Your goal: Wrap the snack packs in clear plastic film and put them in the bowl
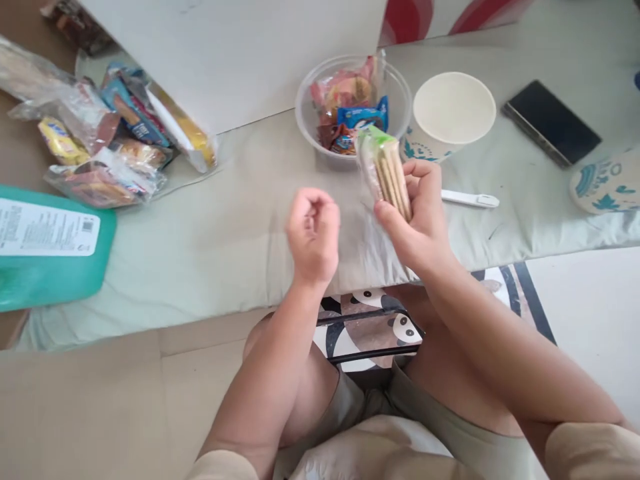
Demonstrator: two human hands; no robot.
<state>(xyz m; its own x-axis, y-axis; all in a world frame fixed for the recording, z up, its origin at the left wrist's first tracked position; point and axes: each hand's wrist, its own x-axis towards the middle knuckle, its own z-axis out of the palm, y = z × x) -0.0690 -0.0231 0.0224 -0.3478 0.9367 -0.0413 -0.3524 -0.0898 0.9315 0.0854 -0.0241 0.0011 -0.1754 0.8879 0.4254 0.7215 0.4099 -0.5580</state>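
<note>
My right hand (425,217) grips a clear-and-green packet of crackers (387,170), thumb on the near side and fingers behind it. The packet is tilted, and the edges of several thin crackers show through the wrapper. Beside it to the left, my left hand (314,237) is curled into a loose fist above the cloth, with nothing visible in it. Just beyond both hands stands a clear plastic bowl (306,123) with several wrapped snacks inside, among them a blue packet (363,117). The cracker packet overlaps the bowl's near rim in view.
Right of the bowl stand a white paper cup (453,110), a white plastic utensil handle (470,199), a phone (550,123) and another patterned cup (607,180). At left lie several wrapped snacks (107,177) and a teal container (60,280). A white box (240,60) stands behind.
</note>
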